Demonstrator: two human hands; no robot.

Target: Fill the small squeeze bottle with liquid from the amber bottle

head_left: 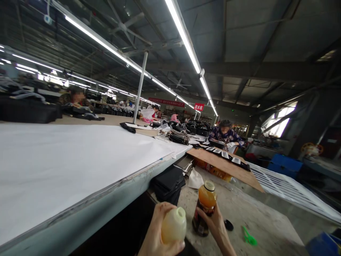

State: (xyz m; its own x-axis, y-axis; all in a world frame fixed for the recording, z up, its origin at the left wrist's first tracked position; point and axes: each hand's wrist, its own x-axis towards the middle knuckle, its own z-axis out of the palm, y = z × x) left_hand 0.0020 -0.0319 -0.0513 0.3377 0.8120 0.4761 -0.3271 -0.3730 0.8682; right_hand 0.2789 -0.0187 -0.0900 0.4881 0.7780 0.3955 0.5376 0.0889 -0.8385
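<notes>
My left hand (157, 233) is wrapped round a pale, translucent squeeze bottle (174, 227) with an uncapped neck and yellowish contents. Just to its right, my right hand (214, 222) grips a larger labelled bottle (207, 195) filled with amber liquid, its mouth open too. This bottle is close to upright over the worktable; whether its base touches the surface I cannot tell. A round black cap (228, 225) lies beside my right wrist. Further right is a small bright green plastic piece (249, 236).
A stack of black pieces (169, 183) and a white scrap (195, 179) lie beyond the bottles. The white-covered table (80, 170) rises on the left. A brown board (226, 165) carries black strips, with a co-worker (225, 137) seated behind it. White slats (293, 192) extend at right.
</notes>
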